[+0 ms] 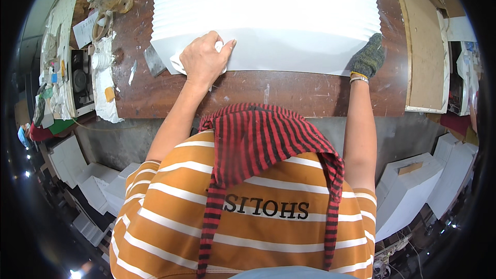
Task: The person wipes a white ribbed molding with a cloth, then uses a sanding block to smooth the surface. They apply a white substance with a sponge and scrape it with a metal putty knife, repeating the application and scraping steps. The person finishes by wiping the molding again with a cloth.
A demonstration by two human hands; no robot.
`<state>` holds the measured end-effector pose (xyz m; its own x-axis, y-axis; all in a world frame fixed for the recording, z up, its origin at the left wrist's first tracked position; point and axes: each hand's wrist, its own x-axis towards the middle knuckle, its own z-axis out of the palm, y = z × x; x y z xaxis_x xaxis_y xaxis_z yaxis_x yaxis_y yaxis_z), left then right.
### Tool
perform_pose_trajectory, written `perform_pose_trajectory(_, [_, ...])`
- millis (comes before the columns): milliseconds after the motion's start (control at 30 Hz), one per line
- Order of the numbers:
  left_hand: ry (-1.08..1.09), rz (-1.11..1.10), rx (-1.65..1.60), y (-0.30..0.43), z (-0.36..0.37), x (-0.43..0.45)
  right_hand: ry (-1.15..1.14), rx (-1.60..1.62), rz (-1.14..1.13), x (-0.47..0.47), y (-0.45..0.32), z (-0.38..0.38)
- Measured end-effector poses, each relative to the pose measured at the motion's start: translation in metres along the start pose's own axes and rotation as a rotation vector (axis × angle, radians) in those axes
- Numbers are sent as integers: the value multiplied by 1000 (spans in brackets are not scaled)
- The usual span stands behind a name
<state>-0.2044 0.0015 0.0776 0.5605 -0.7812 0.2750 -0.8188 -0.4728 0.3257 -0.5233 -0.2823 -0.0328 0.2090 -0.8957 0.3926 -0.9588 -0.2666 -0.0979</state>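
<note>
A fanned stack of white sheets (263,4), its side edges stepped, lies on a brown wooden table. The front sheet (286,52) shows a broad grey-white strip nearest me. My left hand (207,56), bare, is closed around a bunched white cloth (177,64) and rests on the left part of this strip. My right hand (368,57) wears a dark knitted glove and touches the front right corner of the stack. Its fingertips lie along the right edge, and whether they grip the sheets is hidden. A flat grey metal plate (155,61) lies by the front left corner.
A small blade-like tool (133,72) lies on the brown table (267,93), left of the metal plate. A plastic bottle (110,1), a tape roll (100,26) and a crumpled white sheet (102,100) line the left side. A wooden board (422,54) borders the right.
</note>
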Motion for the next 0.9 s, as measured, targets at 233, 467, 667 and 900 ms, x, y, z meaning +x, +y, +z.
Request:
perform_pose_trajectory(233, [-6, -6, -21, 1, 2, -2, 48, -48, -68, 0, 1, 2])
perform_pose_trajectory(467, [-24, -3, 44, 5, -1, 1, 23, 6, -43, 2, 0, 3])
perform_pose_trajectory(667, [-122, -93, 51, 11, -1, 2, 18, -79, -52, 1, -3, -3])
perform_pose_trajectory(900, [-122, -107, 15, 15, 3, 1, 96, 10, -99, 2, 0, 3])
